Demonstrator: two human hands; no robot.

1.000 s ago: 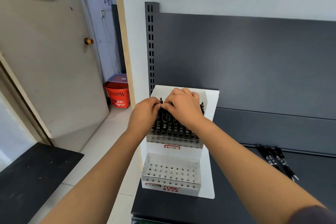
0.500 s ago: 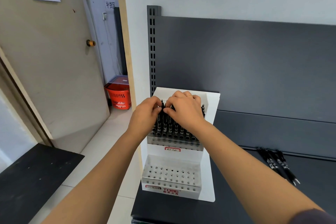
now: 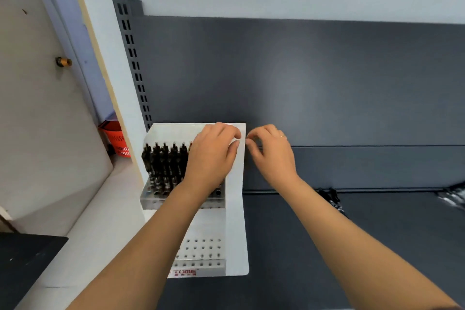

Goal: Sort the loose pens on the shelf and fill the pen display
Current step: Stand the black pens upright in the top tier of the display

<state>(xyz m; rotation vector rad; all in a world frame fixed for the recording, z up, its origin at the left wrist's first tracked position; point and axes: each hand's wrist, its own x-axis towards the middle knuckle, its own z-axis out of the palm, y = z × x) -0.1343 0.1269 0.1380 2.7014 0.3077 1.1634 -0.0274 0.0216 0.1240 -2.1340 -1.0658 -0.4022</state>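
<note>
White display (image 3: 236, 209) stands at the left end of a dark shelf (image 3: 289, 246), its back corner against the slotted upright (image 3: 133, 58) and its base near the shelf's front edge. To its right the shelf runs bare and wide, backed by a dark panel (image 3: 302, 83). Left of the upright the floor drops away, with a red basket (image 3: 115, 138) on it.

Two tiers make up the display. The upper tier (image 3: 156, 200) holds upright black pens (image 3: 163, 161): five show along the back row and the rest are hidden. The lower tier (image 3: 201, 251) shows only bare holes.

The left hand (image 3: 212, 156) lies over the right part of the upper tier, fingers curled near the display's right edge. Whether they grasp a pen or the edge cannot be told.

The right hand (image 3: 271, 156), with one ring (image 3: 283, 136), hovers just beside that same edge. Its fingers are loosely curled with nothing seen in them.

Loose pens (image 3: 332, 200) lie in two groups well apart: one behind the right forearm, the other (image 3: 453, 196) blurred at the far right. Their number cannot be counted.
</note>
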